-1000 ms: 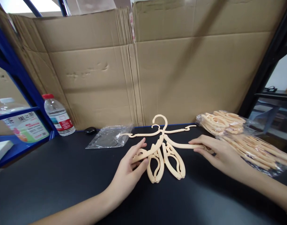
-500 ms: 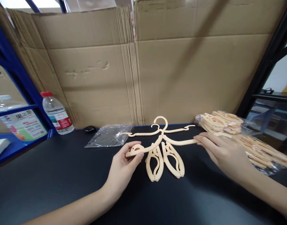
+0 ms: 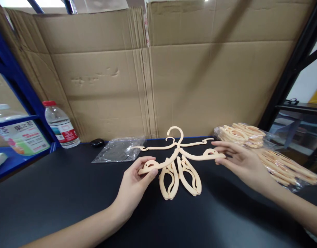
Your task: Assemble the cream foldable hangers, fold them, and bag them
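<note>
Left hand [image 3: 134, 181] and right hand [image 3: 241, 162] each pinch a folding hanger [image 3: 177, 162] arm; left of it, the water bottle [image 3: 59, 124] label is unreadable.

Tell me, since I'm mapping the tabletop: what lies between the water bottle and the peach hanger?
In the head view, a small black object and a flat clear plastic bag lie between the water bottle and the peach hanger.
</note>
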A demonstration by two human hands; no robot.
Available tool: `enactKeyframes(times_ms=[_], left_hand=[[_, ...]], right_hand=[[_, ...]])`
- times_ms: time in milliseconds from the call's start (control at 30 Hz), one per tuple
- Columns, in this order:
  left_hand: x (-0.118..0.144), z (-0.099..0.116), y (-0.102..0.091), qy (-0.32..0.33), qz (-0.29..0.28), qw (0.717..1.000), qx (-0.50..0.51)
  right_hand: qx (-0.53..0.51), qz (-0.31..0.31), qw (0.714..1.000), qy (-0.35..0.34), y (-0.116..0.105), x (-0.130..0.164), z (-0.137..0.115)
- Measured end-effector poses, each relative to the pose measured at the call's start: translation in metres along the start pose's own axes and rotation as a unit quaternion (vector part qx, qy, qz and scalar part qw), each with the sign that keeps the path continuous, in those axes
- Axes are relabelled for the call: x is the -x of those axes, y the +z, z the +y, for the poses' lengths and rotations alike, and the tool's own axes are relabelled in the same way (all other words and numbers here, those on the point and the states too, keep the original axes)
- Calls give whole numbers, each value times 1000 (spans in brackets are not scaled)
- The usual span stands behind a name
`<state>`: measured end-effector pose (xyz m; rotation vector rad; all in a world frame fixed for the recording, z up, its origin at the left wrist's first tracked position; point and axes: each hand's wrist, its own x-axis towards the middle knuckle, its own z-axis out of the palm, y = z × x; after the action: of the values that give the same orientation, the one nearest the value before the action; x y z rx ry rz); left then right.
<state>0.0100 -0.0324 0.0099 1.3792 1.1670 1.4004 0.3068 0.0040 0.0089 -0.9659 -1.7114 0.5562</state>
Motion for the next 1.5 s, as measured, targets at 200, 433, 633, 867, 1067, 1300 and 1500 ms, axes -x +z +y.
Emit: enactKeyframes(times_ms=[200,433,633,867,1067,1300,1500], left_hand=[[3,1,3,-3,1,998,61],[18,9,18,-35,-84,994,57],[26,11,23,-38,-124,991,35],[27,21,23,8,-123,992,13],[28,18,22,4,-129,991,25],[27,14,21,2,-123,992,1],[29,15,22,-8,-122,992,16]], right_hand=[[-178,-13,977,115,-2,-5,0],[-287,-37,950,115,25,12,-32],[-200,-273,936,96,35,32,-53],[-184,-296,933,94,32,34,-53],[-200,-310,927,75,30,37,-55],[-191,-338,918,78,29,37,-55],[-172,-310,933,59,25,36,-51]])
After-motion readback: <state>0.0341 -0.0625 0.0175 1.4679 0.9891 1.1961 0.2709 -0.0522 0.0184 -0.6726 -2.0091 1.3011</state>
